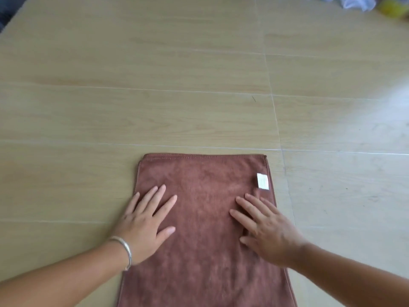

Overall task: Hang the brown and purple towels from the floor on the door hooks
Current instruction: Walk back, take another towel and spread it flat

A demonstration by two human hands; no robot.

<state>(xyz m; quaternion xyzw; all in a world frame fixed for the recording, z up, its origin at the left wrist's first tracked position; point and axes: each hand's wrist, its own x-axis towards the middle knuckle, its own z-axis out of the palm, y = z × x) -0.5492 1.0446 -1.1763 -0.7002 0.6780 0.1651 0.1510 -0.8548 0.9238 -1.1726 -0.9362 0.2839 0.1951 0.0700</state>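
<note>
Brown microfibre, the brown towel lies spread flat on the floor, a pale wood-look surface crossed by thin grout lines. Its far hem runs straight across the middle of the view, with a second layer of cloth showing just under that edge, so it seems to be folded double, though the soft focus makes that hard to confirm. The near end runs out of the bottom of the picture. A small white label sits at the towel's far right edge. Both hands lie palm down on the cloth with fingers straight and slightly spread, gripping nothing. The left hand rests on the towel's left side, its little finger reaching over the left hem toward the bare floor, and a silver bangle circles its wrist. The right hand presses on the right side, its fingertips pointing up toward the label and stopping just short of it. A strip of open towel lies between the two hands. At the far top right corner, well apart from the towel, a blurred white bundle and something yellow lie on the floor; neither can be made out clearly.
</note>
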